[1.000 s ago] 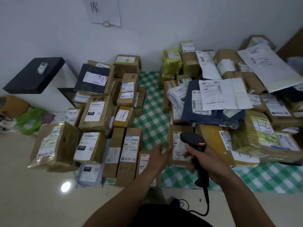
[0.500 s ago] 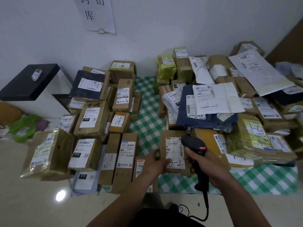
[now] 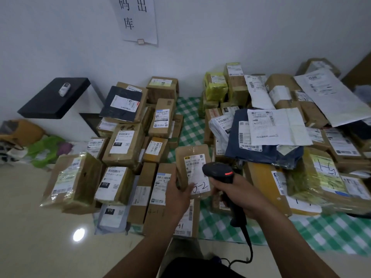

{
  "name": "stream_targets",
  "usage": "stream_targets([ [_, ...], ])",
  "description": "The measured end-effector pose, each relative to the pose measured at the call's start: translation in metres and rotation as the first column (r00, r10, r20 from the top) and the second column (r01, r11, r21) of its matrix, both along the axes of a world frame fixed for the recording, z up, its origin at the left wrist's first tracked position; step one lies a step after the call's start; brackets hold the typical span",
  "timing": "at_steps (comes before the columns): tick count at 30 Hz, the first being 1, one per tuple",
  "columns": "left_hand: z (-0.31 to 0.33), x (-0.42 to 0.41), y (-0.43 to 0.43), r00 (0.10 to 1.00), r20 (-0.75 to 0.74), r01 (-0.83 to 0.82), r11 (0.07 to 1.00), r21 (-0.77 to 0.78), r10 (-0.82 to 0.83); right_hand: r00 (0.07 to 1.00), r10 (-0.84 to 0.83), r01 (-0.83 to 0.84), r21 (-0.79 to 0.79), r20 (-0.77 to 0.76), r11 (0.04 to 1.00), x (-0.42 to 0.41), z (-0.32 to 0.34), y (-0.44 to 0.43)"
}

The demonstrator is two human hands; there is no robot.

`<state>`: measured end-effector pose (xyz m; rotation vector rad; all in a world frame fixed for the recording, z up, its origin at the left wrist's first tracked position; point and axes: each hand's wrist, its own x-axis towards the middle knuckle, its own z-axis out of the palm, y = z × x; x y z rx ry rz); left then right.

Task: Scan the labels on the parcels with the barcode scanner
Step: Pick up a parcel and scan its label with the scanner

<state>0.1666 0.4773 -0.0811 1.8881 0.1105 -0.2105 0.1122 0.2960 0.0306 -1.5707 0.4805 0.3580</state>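
The left hand (image 3: 177, 194) grips the near lower corner of a brown parcel (image 3: 188, 155), with the thumb lying on its white label (image 3: 195, 171), close to the handwritten "5-2". The right hand (image 3: 239, 195) is closed round the handle of the black barcode scanner (image 3: 217, 171). The parcel is held up in front of the person, between the left pile of boxes (image 3: 124, 141) and the right pile (image 3: 281, 137), above the green checked cloth (image 3: 190, 125).

The step in hand, I judge, is the scan of this one label. To do it well, the label should face the scanner's window squarely. The head, which overlaps the label's right edge, may need to be drawn back a little so that the beam spans all the bars. The thumb should not cover the printed bars, and the parcel should be held steady for the reading.

The parcel's long axis runs from the person toward the wall, with the label face turned up. The scanner's head points left and forward at the label; its handle runs down toward the person.
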Motion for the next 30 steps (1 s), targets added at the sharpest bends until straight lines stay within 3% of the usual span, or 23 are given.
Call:
stream_targets([
  [4, -0.002, 0.013, -0.002, 0.998, 0.057, -0.026, 1.0, 0.015, 0.025, 0.998, 0.056, -0.056, -0.036, -0.001, 0.998, 0.013, 0.005, 0.008],
  [11, -0.023, 0.027, -0.002, 0.996, 0.032, -0.085, 0.992, 0.089, 0.082, 0.993, 0.118, -0.118, -0.035, -0.013, 0.992, 0.018, 0.012, 0.019],
  [30, -0.04, 0.036, -0.002, 0.998, 0.04, -0.061, 0.993, 0.098, 0.057, 0.994, 0.105, -0.106, -0.013, -0.027, 0.994, 0.019, 0.009, 0.016],
])
